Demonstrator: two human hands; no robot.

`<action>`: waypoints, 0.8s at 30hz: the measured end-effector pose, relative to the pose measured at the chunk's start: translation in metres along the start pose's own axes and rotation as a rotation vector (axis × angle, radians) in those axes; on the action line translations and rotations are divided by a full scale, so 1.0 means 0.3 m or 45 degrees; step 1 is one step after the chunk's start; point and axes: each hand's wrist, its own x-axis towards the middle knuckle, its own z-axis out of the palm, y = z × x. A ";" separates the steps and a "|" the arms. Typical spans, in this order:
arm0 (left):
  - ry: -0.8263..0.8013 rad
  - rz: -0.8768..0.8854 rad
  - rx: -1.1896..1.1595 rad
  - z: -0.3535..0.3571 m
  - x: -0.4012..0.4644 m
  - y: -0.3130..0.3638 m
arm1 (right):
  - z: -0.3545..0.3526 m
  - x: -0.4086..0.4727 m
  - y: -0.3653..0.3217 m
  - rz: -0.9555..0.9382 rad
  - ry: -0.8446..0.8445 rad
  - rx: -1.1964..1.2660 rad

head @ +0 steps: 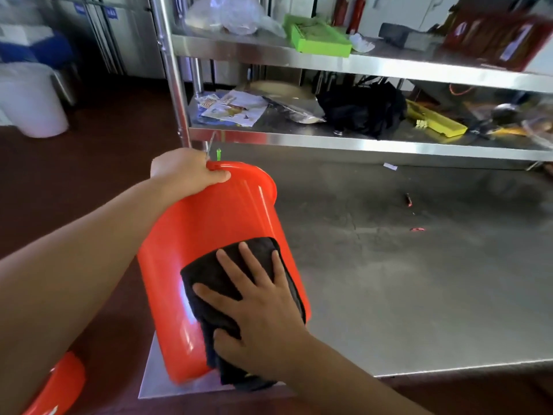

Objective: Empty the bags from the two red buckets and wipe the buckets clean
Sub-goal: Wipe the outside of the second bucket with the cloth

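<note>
The red bucket (209,250) lies tilted on its side in the middle of the frame, its base at the near corner of the steel desk (419,280) and its mouth pointing away toward the shelves. The left hand (187,170) grips the bucket's rim at the far end, fingers curled over the edge, thumb on the outer wall. The right hand (257,304) is spread flat, fingers straight, pressing a dark cloth (215,277) against the bucket's outer side near the base; the cloth's loose end hangs off below the palm. Down in the lower left corner of the frame a second red bucket (57,384) pokes in, only partly seen, beside the left forearm. On the desk toward the right lie a couple of small red scraps (408,200). Across the top of the frame runs a steel shelf unit (329,59): a green tray (317,37) and a crumpled clear plastic bag (227,13) on the upper shelf, papers (233,107), a black bundle (362,109) and a yellow tray (434,121) on the lower one. At the upper left stands a white tub (30,100) on the dark red floor.
</note>
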 end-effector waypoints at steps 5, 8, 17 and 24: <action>0.050 -0.085 -0.053 -0.009 -0.025 -0.019 | 0.005 -0.075 0.089 0.101 0.026 0.321; 0.091 -0.169 -0.107 -0.018 -0.064 -0.074 | 0.025 -0.081 0.153 0.273 -0.003 0.642; -0.050 -0.023 -0.284 -0.156 -0.239 -0.080 | 0.101 -0.001 0.296 1.057 0.331 1.625; 0.188 0.195 -0.161 -0.254 -0.314 -0.072 | 0.130 0.013 0.308 1.204 0.270 1.582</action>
